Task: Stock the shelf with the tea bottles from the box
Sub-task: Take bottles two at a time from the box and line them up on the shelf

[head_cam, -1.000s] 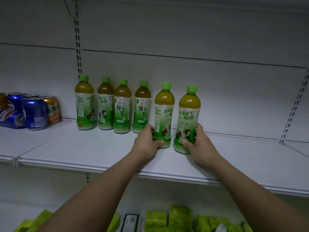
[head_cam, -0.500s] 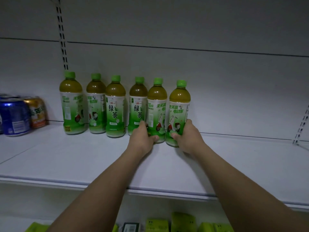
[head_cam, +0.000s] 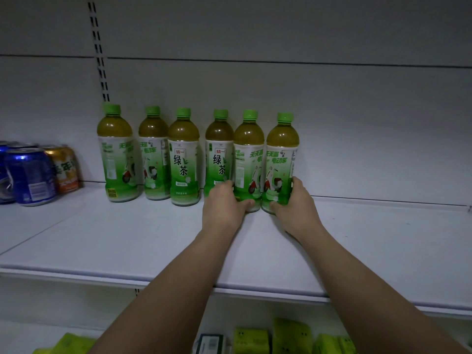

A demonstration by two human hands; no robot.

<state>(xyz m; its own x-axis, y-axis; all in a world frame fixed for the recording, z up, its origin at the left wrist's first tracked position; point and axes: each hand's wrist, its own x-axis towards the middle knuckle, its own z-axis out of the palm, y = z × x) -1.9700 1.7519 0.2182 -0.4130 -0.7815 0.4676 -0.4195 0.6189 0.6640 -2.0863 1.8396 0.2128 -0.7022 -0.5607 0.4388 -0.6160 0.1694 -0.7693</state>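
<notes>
A: Where are the hands?

B: Both are up on the shelf [head_cam: 107, 241], at the right end of a row of six tea bottles. The left hand [head_cam: 224, 205] is curled around the base of the fifth bottle [head_cam: 248, 159], thumb across its front. The right hand [head_cam: 293, 203] wraps the base of the sixth bottle [head_cam: 282, 159], fingers behind, thumb low in front. Each hand is closed on its own bottle.

A: Are they set down?

B: They look it. Both stand upright, long axis vertical, bases on the shelf, close to the back wall [head_cam: 357, 123]. The fifth touches the fourth bottle [head_cam: 219, 154], and the sixth touches the fifth.

A: So what does the next move turn on?

B: My guess is the hands let go and draw straight back toward the person. The bottles lie directly ahead of each palm, so pulling back along the forearms should leave them standing. The left hand is the tight one: its knuckles sit against the fourth bottle.

A: And the rest?

B: Cans [head_cam: 30, 175] stand at far left, well apart. Bare shelf runs to the right of the sixth bottle. The box is not in view.
</notes>
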